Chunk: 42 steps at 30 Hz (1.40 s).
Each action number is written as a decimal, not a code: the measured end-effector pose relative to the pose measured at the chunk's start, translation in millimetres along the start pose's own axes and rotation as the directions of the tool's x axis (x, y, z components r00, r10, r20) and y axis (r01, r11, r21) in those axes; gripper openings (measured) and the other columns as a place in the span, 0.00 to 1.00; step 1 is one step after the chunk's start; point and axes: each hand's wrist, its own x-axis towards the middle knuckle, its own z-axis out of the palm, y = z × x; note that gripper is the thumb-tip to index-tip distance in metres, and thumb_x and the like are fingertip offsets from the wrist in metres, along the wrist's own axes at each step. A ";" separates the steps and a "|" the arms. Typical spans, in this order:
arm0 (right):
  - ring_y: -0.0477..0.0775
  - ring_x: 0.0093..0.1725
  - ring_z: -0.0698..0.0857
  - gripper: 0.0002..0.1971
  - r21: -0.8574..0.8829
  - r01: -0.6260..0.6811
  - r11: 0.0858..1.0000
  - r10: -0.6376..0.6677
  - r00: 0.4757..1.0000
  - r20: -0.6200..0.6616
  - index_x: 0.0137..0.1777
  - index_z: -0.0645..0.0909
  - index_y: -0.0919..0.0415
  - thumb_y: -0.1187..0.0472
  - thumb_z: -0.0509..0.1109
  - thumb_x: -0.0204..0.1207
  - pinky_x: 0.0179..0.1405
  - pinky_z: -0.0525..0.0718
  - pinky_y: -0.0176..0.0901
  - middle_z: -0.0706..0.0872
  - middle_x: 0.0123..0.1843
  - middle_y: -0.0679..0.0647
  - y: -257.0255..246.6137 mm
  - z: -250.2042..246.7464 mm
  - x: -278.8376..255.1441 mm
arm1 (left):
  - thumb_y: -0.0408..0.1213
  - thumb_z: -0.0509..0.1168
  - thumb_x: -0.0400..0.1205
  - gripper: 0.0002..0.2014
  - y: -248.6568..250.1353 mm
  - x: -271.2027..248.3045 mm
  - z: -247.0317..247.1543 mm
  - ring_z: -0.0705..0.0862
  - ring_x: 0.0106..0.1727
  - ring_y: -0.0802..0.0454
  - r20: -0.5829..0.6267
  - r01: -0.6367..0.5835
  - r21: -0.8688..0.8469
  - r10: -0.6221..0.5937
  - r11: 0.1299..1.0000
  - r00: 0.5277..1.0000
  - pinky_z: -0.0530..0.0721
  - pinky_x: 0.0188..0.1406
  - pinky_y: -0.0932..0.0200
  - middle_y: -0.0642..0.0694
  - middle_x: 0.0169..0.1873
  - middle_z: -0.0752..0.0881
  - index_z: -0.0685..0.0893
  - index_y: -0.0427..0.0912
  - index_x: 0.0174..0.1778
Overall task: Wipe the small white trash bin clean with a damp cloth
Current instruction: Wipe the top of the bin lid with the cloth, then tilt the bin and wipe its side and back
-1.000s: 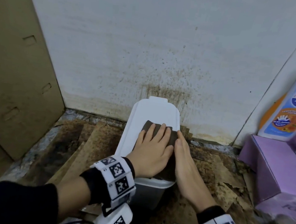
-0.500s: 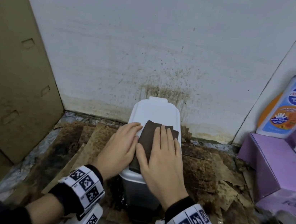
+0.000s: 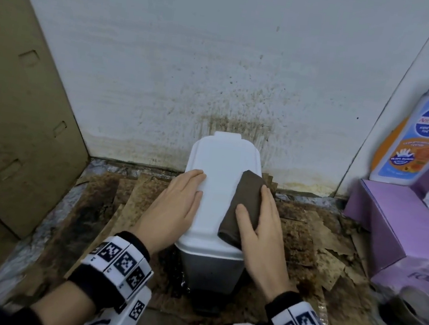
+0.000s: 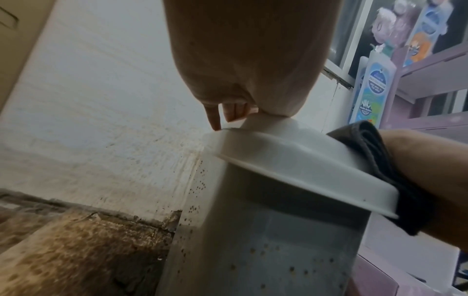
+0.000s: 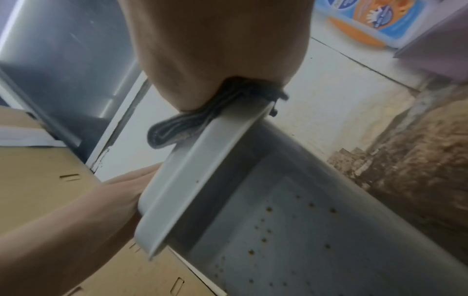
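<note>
White plastic, the small trash bin (image 3: 210, 268) stands on the stained floor (image 3: 308, 229) between both grips: the left grip (image 3: 174, 209) lies flat, fingers (image 3: 192, 178) straight, on the left edge of its lid (image 3: 222, 179), while the right grip (image 3: 262, 228), also flat, presses the folded brown cloth (image 3: 243, 207) under it onto the right edge.

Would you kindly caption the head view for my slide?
Right hand presses a brown cloth on the white bin's lid; left hand rests on it.

White wall (image 3: 168, 47) spattered brown low down; floor (image 3: 44, 227) overlaid with stained cardboard sheets (image 3: 308, 229); purple box (image 3: 390, 226) noted right.
</note>
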 end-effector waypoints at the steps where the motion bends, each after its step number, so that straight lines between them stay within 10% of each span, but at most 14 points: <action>1: 0.41 0.90 0.54 0.35 0.061 -0.010 0.998 0.010 1.000 -0.005 0.93 0.51 0.47 0.44 0.60 0.90 0.91 0.56 0.51 0.55 0.92 0.38 0.9 0.3 0.3 | 0.43 0.49 0.93 0.24 -0.9 -0.3 -1.0 0.59 0.85 0.57 0.004 -0.002 0.001 0.002 1.000 1.000 0.57 0.86 0.59 0.50 0.84 0.65 0.65 0.42 0.86; 7: 0.42 0.84 0.70 0.29 0.437 -0.146 0.888 0.138 0.989 0.050 0.90 0.59 0.37 0.45 0.61 0.91 0.81 0.74 0.49 0.67 0.87 0.35 9.7 0.5 2.4 | 0.43 0.49 0.93 0.24 -8.1 0.3 -6.1 0.59 0.85 0.56 0.020 0.009 0.004 -0.009 1.000 1.000 0.56 0.86 0.60 0.49 0.85 0.64 0.64 0.41 0.86; 10: 0.38 0.78 0.69 0.26 0.510 -0.242 0.826 0.213 0.970 0.114 0.90 0.59 0.40 0.45 0.54 0.93 0.66 0.73 0.33 0.69 0.80 0.34 11.2 6.2 1.7 | 0.42 0.50 0.93 0.23 -15.9 -1.4 -11.6 0.59 0.85 0.51 -0.014 -0.003 0.024 0.003 1.000 1.000 0.60 0.86 0.50 0.47 0.84 0.64 0.65 0.42 0.85; 17: 0.41 0.82 0.73 0.25 0.555 -0.253 0.793 0.187 0.967 0.174 0.89 0.63 0.38 0.42 0.50 0.93 0.86 0.70 0.53 0.73 0.83 0.35 8.0 34.7 1.4 | 0.12 0.57 0.78 0.39 -36.5 -4.2 -23.5 0.60 0.82 0.62 0.005 -0.172 0.031 0.172 0.985 0.985 0.54 0.84 0.67 0.50 0.83 0.69 0.73 0.47 0.83; 23: 0.41 0.83 0.69 0.21 0.624 -0.207 0.754 0.141 0.978 0.154 0.84 0.65 0.33 0.46 0.47 0.94 0.84 0.70 0.49 0.69 0.83 0.35 -10.3 52.6 -1.5 | 0.44 0.60 0.88 0.10 -20.5 -4.0 -28.5 0.76 0.67 0.57 -0.168 0.009 -0.074 -0.021 0.997 0.986 0.75 0.69 0.53 0.56 0.62 0.81 0.81 0.49 0.63; 27: 0.37 0.87 0.62 0.24 0.645 -0.185 0.741 0.119 0.982 0.146 0.90 0.57 0.40 0.50 0.47 0.95 0.90 0.61 0.54 0.61 0.89 0.35 -19.2 69.8 -1.7 | 0.59 0.57 0.86 0.19 -6.4 1.9 -20.8 0.70 0.64 0.53 -0.205 0.175 -0.055 -0.182 0.983 0.962 0.70 0.67 0.56 0.54 0.60 0.75 0.76 0.49 0.62; 42: 0.28 0.87 0.56 0.29 0.595 -0.059 0.801 0.060 0.998 0.019 0.90 0.52 0.30 0.40 0.50 0.89 0.91 0.58 0.52 0.57 0.88 0.24 -31.4 111.4 -22.8 | 0.47 0.51 0.91 0.20 -16.3 8.0 -15.3 0.60 0.77 0.49 -0.169 0.220 -0.104 -0.235 0.970 0.957 0.61 0.81 0.46 0.47 0.75 0.67 0.69 0.49 0.78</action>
